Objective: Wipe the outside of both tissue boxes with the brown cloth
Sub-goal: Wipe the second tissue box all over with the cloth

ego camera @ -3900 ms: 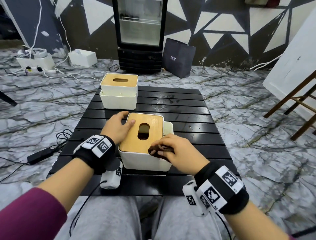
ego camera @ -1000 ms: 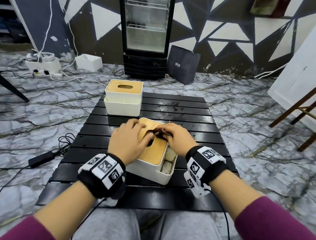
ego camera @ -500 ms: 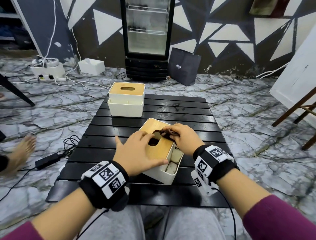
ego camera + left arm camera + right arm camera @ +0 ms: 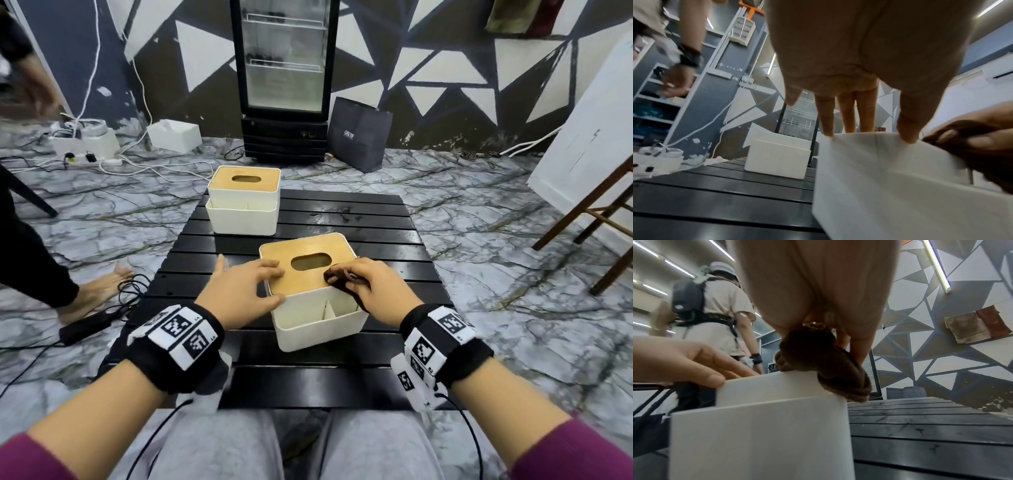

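Note:
The near tissue box (image 4: 318, 325), white with a wooden lid (image 4: 308, 274), stands mid-table with its open side compartments toward me. My left hand (image 4: 270, 284) grips its front left corner, fingers on the lid and thumb on the wall. My right hand (image 4: 346, 279) holds the bunched brown cloth (image 4: 337, 279) against the lid's right front edge. The cloth (image 4: 824, 363) hangs over the box rim (image 4: 760, 426) in the right wrist view. The second tissue box (image 4: 244, 202) stands untouched at the table's far left, also seen as a white box (image 4: 777, 155).
The black slatted table (image 4: 308, 377) is low, with my knees at its front edge. Another person's bare foot (image 4: 92, 294) and a cabled power adapter (image 4: 85, 325) lie on the floor left. A fridge (image 4: 284, 78) and black bag (image 4: 359, 133) stand behind, a wooden chair (image 4: 599, 219) right.
The near box has been turned so its compartments face me. My right hand with the cloth has slid toward the lid's front right edge. The other person's foot has come closer.

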{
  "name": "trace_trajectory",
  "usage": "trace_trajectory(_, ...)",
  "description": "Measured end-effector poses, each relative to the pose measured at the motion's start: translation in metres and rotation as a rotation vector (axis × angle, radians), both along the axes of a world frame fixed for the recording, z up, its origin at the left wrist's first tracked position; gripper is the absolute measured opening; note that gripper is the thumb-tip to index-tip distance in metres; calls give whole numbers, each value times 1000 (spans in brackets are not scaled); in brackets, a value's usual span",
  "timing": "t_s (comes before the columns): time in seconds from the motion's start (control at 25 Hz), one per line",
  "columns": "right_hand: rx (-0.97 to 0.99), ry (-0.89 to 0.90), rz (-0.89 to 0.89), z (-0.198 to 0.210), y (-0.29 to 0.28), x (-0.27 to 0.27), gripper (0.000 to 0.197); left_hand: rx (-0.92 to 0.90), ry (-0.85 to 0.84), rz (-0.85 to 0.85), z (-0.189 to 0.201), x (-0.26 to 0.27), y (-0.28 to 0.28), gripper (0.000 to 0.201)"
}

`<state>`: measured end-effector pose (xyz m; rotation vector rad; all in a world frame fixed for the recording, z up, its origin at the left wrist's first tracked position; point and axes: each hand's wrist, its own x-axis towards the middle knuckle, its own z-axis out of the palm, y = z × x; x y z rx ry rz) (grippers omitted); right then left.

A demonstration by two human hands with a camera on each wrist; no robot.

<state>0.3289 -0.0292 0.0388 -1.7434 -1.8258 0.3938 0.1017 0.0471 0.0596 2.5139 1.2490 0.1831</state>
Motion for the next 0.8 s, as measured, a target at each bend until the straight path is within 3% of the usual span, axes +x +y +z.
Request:
trace_trajectory(0.4, 40, 6, 6, 4, -16, -7, 35, -40, -33, -15, -8, 3, 5, 45)
trace_trajectory(0.56, 84, 112, -174, 14, -38, 16, 35, -42, -69, -22, -11, 0, 4, 45)
trace_trajectory(0.8, -271, -65, -223, -26, -65, 44, 33, -32, -137, -46, -14, 0, 2, 44)
